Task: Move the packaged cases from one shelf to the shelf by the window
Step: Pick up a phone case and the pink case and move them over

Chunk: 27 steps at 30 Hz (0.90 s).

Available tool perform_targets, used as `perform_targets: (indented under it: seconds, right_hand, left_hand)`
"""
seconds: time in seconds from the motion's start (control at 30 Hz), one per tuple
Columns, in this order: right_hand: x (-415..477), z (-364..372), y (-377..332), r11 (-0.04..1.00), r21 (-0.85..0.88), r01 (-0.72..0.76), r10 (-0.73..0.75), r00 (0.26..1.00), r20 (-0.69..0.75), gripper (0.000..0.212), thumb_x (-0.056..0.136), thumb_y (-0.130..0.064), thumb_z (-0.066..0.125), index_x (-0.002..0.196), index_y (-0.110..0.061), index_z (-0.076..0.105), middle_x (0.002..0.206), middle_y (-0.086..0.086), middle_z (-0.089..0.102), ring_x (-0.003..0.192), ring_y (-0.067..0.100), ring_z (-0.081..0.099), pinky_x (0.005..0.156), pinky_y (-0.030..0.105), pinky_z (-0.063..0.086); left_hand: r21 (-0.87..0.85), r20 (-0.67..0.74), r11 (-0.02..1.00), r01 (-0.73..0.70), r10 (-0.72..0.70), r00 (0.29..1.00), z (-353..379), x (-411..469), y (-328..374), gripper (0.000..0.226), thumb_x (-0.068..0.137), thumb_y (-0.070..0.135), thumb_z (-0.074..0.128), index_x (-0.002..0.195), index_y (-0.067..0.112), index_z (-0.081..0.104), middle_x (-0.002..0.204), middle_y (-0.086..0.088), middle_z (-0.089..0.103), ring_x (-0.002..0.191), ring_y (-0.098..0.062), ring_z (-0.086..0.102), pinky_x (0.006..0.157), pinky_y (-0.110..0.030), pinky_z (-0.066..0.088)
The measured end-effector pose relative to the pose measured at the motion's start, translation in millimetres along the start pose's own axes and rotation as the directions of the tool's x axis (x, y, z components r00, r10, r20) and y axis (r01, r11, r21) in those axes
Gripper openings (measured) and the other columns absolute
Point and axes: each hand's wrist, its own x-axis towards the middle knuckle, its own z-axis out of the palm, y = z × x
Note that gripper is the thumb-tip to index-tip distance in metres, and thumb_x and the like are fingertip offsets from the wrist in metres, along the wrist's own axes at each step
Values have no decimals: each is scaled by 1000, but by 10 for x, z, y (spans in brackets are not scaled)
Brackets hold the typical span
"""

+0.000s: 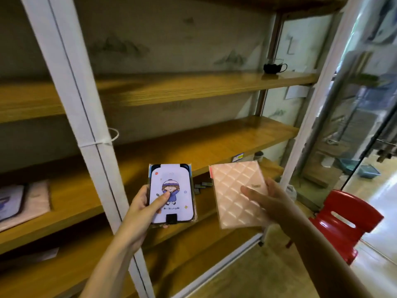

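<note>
My left hand (141, 206) grips a packaged case with a cartoon child in a hat (178, 186), thumb across its front. My right hand (265, 193) holds a pink quilted packaged case (232, 190), thumb on its face and fingers behind. Both cases are held upright in front of the wooden shelf unit by the window (214, 145). Two more packaged cases (23, 201), one cartoon and one pink, lie on the shelf unit to the left.
White uprights (86, 117) divide the two shelf units. A black cup (272, 67) stands on an upper board at right. Small dark pieces (202, 187) lie on the lower board. A red plastic stool (341, 220) stands on the floor by the glass window (369, 104).
</note>
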Motion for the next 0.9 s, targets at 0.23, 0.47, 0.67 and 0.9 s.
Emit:
perform_targets:
  seconds: [0.23, 0.47, 0.67, 0.9]
  right_hand:
    - [719, -731, 90, 997, 66, -46, 48, 998, -35, 36, 80, -22, 66, 112, -14, 52, 100, 10, 66, 81, 22, 69, 56, 26, 57]
    - [1723, -1341, 53, 999, 44, -30, 30, 999, -20, 38, 78, -22, 68, 111, -11, 54, 100, 11, 66, 81, 21, 69, 58, 25, 56]
    - [2491, -1642, 174, 993, 71, -93, 95, 995, -17, 25, 80, -19, 67, 102, -17, 54, 98, 9, 66, 76, 19, 68, 54, 23, 57]
    - [3330, -1902, 308, 992, -88, -95, 99, 994, 44, 37, 81, -32, 66, 111, -12, 56, 101, 10, 66, 84, 23, 66, 69, 33, 58]
  left_hand:
    - [-37, -18, 999, -11, 10, 1000, 791, 918, -53, 33, 85, 16, 58, 116, 19, 48, 99, -4, 68, 79, -18, 69, 39, -20, 51]
    - [-18, -34, 1000, 23, -24, 999, 1502, 2024, -23, 23, 85, 18, 60, 102, 28, 47, 92, 3, 65, 84, -16, 65, 58, -29, 57]
    - [22, -119, 997, 76, -72, 990, 1814, 2706, -199, 25, 85, 18, 60, 107, 21, 47, 100, -3, 64, 83, -16, 64, 58, -30, 57]
    - [85, -241, 989, 119, -96, 966, 2118, 3328, -282, 30, 83, 14, 61, 109, 17, 47, 112, -9, 61, 97, -23, 60, 79, -36, 51]
